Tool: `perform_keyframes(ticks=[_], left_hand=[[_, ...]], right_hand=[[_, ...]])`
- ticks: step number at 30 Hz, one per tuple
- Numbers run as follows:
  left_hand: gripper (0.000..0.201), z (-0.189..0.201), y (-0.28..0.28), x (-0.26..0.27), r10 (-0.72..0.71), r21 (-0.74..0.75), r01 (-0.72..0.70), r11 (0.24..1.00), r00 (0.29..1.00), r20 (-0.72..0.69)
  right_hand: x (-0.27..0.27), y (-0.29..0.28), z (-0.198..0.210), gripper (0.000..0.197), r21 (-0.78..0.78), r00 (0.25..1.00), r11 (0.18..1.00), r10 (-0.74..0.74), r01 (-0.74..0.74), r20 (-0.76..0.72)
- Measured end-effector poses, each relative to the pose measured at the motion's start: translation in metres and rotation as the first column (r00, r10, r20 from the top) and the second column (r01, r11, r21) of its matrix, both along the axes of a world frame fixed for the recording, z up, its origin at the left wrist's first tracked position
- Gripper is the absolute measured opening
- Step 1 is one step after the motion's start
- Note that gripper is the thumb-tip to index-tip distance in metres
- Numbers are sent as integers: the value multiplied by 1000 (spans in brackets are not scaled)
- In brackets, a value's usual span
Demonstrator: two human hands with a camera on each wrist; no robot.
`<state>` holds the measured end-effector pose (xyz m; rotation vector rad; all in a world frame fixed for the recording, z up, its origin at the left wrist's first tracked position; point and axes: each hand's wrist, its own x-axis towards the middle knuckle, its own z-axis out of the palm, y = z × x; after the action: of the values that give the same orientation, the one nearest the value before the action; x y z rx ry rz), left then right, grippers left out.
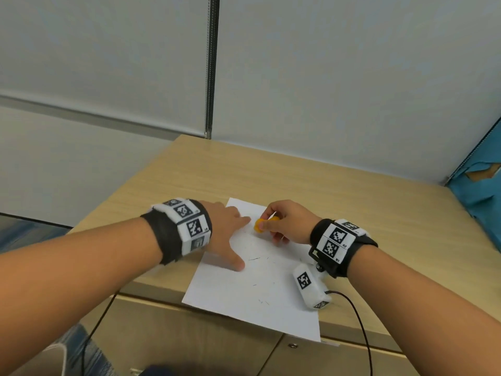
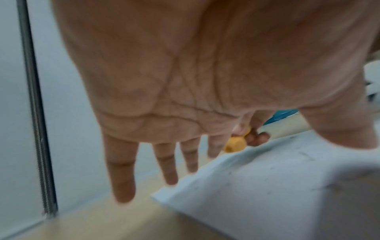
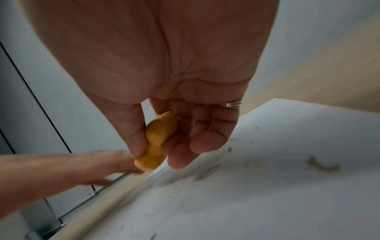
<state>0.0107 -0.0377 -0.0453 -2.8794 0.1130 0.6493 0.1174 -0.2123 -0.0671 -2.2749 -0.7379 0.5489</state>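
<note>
The marker-patterned wristbands (image 1: 189,226) are sitting closest. Past them the left hand (image 1: 227,234) is lying on the left edge of the sheet of paper (image 1: 257,294), its fingers (image 2: 121,170) straight and spread apart. The right hand (image 1: 287,223) is pinching a yellow eraser (image 3: 158,139) between thumb and curled fingers (image 3: 205,139), holding it at the sheet's far end, just beside the left forefinger. Dark marks (image 1: 254,258) are dotting the paper on the worktop (image 1: 366,202).
</note>
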Motion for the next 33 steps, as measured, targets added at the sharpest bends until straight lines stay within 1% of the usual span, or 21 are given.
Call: perform_keyframes(ticks=[2,4,6,8,10,13,15,16,17,20,21,22,25,26,27,28,29,30,31,32,33], left_hand=[[125,-9,5,18,-27,-96,21,995,998,-63],[130,-22,8,29,-48,-90,40,995,994,-97],[130,-33,10,35,-53,-74,44,996,991,-121],[129,-36,10,38,-56,-75,47,996,990,-131],[128,-36,9,39,-57,-77,47,996,989,-135],[133,-37,10,39,-50,-84,39,996,989,-136],[137,-37,10,40,-49,-88,37,995,990,-129],[137,-37,9,40,-49,-89,37,995,990,-129],[135,-35,8,39,-49,-91,37,995,990,-134],[127,-34,8,38,-44,-111,28,993,989,-142],[129,-35,9,38,-43,-117,27,993,990,-138],[132,-36,11,39,-40,-117,24,993,990,-133],[141,-40,13,42,-41,-98,29,995,991,-129],[140,-40,12,42,-42,-93,29,995,990,-134],[138,-39,12,42,-43,-87,31,996,989,-143],[135,-38,12,43,-43,-79,32,996,987,-152],[133,-37,11,42,-42,-71,31,997,986,-159],[130,-37,11,42,-41,-67,30,997,986,-163],[129,-37,11,42,-40,-74,28,997,986,-162],[130,-36,11,40,-36,-89,22,996,987,-158],[132,-36,12,40,-34,-107,18,994,988,-150]], right_hand=[[-7,1,-1,26,-6,999,999,32,-32,-5],[-15,2,-2,28,-34,994,994,105,-105,-18],[-24,5,-2,29,-103,976,971,214,-216,-29],[-30,7,-2,29,-222,950,932,307,-287,58],[-27,12,-2,27,-300,925,918,325,-259,198],[-5,19,4,23,-294,941,953,166,-76,294],[4,25,6,23,-304,929,953,114,-2,351],[2,28,7,22,-323,921,946,140,-16,364],[-6,29,7,20,-346,918,936,196,-70,345],[-37,28,6,22,-395,889,868,406,-302,212],[-38,26,7,23,-413,882,851,430,-324,195],[-29,25,10,24,-421,885,856,414,-300,211],[3,28,18,25,-433,900,898,248,-76,358],[5,31,17,26,-425,892,904,236,-55,386],[-1,34,15,26,-435,885,896,270,-87,379],[-13,36,12,26,-456,872,875,343,-162,350],[-27,37,10,27,-470,856,846,422,-252,300],[-36,35,8,28,-461,855,830,459,-315,242],[-35,33,10,28,-455,864,829,456,-324,215],[-27,32,13,28,-462,877,840,423,-285,228],[-15,33,17,28,-479,883,852,376,-212,279]])
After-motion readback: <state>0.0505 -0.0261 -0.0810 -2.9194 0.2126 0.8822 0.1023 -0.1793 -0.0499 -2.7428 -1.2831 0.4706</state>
